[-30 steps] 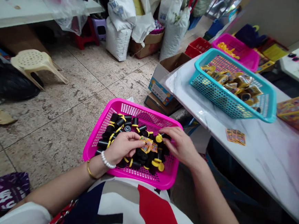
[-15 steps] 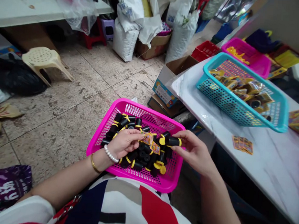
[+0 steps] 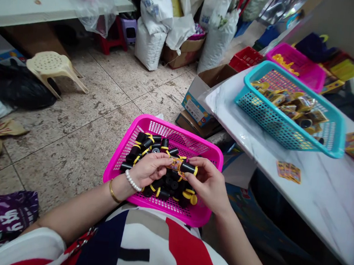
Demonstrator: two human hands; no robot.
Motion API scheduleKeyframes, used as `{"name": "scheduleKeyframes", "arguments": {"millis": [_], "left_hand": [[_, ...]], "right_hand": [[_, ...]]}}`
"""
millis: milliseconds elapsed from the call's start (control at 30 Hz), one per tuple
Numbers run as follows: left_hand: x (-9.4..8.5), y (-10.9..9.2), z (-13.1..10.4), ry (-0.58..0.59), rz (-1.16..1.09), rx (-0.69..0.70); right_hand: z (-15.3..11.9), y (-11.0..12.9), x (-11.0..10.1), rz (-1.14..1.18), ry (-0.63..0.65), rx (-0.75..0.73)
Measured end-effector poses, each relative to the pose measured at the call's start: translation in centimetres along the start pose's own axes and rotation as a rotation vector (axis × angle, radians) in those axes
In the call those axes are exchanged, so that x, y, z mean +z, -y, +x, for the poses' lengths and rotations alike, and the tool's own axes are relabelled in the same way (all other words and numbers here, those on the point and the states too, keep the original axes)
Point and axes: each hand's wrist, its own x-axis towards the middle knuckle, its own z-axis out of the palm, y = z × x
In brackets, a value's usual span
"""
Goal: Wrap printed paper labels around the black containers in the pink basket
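Observation:
A pink basket (image 3: 118, 154) on my lap holds many black cylinders with yellow rims. Above it, my left hand (image 3: 150, 169) pinches an orange printed wrapper (image 3: 175, 164) between thumb and fingertips. My right hand (image 3: 207, 180) grips a black cylinder (image 3: 189, 168) with a yellow end, its other end touching the wrapper's right side. Whether the cylinder is partly inside the wrapper I cannot tell. Loose yellow caps (image 3: 193, 199) lie near the basket's right side.
On the marbled table (image 3: 255, 151) at right are a teal basket (image 3: 287, 135) of wrapped pieces and a few flat printed wrappers (image 3: 288, 172). Open cardboard box (image 3: 194, 105) beside the table. Cream stool (image 3: 49, 62) at left; white sacks (image 3: 150, 44) behind.
My right hand has moved left with the black cylinder, bringing it against the wrapper. My left hand stays nearly in place, still pinching the wrapper.

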Motion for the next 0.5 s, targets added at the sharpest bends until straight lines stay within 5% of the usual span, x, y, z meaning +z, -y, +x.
{"name": "scheduleKeyframes", "arguments": {"millis": [267, 500], "left_hand": [[-0.1, 0.4, -0.3, 0.002, 0.099, 0.065], [0.1, 0.5, -0.6, -0.070, 0.232, 0.288]], "right_hand": [[-0.3, -0.1, 0.9, -0.198, 0.004, -0.052], [-0.5, -0.6, 1.4, -0.015, -0.078, -0.101]]}}
